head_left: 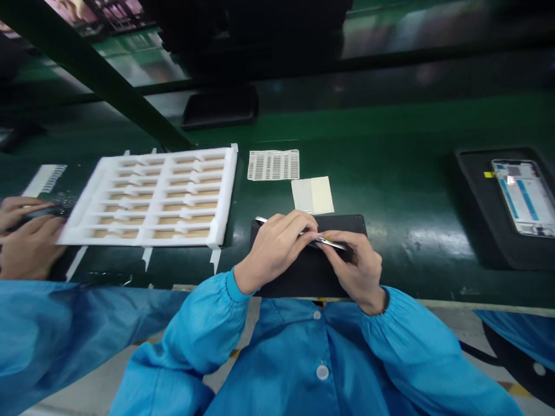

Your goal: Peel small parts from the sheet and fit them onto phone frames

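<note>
My left hand and my right hand meet over a black mat at the near edge of the green belt. Together they grip a thin, flat phone frame, held edge-on so its silvery rim shows between the fingers. The fingers of both hands are curled round it. Just beyond the mat lie a pale card and a white sheet of small labels.
A white foam tray with several slots sits to the left. A co-worker's hands in blue sleeves work at the far left. At the right a black tray carries a phone frame. Another black tray lies farther back.
</note>
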Motion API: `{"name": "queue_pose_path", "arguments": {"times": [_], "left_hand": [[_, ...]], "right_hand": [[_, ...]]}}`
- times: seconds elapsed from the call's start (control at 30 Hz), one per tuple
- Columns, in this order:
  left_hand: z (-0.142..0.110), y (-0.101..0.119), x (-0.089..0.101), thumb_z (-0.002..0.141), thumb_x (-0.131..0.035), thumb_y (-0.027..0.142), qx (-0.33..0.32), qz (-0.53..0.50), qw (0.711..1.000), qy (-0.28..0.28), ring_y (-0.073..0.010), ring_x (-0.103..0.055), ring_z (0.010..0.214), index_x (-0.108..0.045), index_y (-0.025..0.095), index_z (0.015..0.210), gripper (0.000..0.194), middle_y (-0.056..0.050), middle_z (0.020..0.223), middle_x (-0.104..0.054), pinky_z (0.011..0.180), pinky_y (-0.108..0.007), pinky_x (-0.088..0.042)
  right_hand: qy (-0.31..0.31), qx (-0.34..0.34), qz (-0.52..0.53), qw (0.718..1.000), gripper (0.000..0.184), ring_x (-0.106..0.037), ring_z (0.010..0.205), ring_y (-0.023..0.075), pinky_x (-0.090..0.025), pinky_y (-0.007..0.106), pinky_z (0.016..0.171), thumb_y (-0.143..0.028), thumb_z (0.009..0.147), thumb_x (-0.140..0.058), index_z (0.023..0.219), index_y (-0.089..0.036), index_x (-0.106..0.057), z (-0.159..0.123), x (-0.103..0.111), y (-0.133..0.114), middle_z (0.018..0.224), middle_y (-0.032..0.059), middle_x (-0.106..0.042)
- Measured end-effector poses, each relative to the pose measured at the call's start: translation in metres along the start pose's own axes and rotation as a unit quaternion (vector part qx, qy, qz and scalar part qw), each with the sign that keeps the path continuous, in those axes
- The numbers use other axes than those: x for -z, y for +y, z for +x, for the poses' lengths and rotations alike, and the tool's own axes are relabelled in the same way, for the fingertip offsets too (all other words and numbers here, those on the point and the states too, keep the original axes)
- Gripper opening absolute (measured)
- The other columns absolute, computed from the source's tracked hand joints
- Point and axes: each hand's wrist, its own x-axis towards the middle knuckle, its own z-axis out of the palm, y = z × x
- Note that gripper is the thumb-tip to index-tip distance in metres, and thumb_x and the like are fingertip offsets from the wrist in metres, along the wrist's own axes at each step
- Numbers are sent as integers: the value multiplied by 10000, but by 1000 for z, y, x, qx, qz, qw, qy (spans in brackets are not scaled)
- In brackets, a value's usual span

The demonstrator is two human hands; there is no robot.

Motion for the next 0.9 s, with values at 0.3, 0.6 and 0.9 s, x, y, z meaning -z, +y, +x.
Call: {"name": "queue_pose_path", "arguments": {"times": [0.3, 0.6, 0.9], "left_hand": [[-2, 5, -4, 1018, -474, 299, 26, -8, 999, 24, -128, -644, 908, -544, 185, 925, 162, -14, 983, -687, 740, -280, -389], [-7, 5, -16, 964, -580, 217, 1, 0, 993, 119, -123, -669, 909, -553, 186, 906, 71, -8, 945, -711, 765, -272, -419], [-8, 3, -17, 958, -593, 216, -27, 24, 993, 112, -127, -692, 870, -572, 176, 892, 79, -16, 933, -729, 744, -283, -424]], "right_hand": [[1, 31, -32, 999, 312, -704, 898, 158, -592, 291, 813, -74, 850, -708, 1095, -242, -615, 0, 0, 1, 983, 8, -720], [-5, 27, -28, 999, 273, -706, 879, 162, -596, 297, 806, -84, 861, -699, 1075, -236, -625, 0, 0, 0, 968, 22, -724], [-18, 75, 3, 997, 321, -711, 899, 183, -601, 331, 780, -22, 859, -658, 1093, -239, -629, 1, 0, 2, 977, 32, -731]]}}
